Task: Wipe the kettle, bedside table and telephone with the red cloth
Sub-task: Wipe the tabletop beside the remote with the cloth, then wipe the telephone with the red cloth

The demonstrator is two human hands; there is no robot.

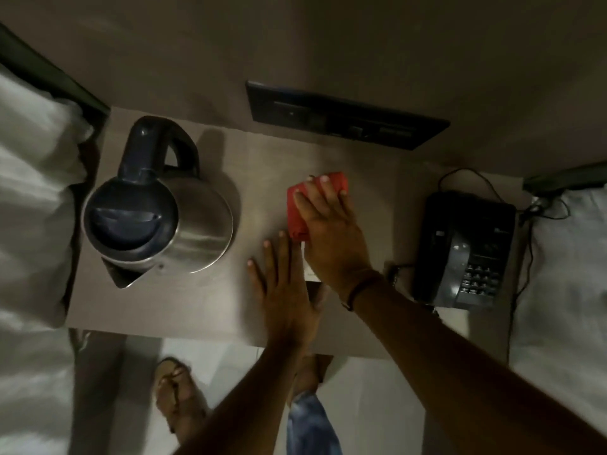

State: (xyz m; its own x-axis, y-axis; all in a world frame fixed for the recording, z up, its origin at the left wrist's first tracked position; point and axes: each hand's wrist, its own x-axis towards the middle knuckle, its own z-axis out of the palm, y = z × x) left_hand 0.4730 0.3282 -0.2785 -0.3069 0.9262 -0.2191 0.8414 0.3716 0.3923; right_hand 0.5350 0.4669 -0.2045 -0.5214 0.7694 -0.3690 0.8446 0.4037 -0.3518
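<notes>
A folded red cloth (297, 208) lies on the brown bedside table (262, 165), near its middle. My right hand (331, 234) presses flat on top of the cloth, fingers spread over it. Just to its left, my left hand (285, 290) rests flat on the tabletop with fingers apart, holding nothing. A steel kettle (197, 221) with a dark lid and handle stands at the table's left. The black telephone (466, 247) sits at the right end of the table. A small white card (307, 267) peeks out under my right hand.
A dark switch panel (345, 123) is on the wall behind the table. White bedding (33, 198) lies on the left and more (565, 284) on the right. Phone cords (525, 224) trail off the right edge. My sandalled foot (177, 395) stands on the floor below.
</notes>
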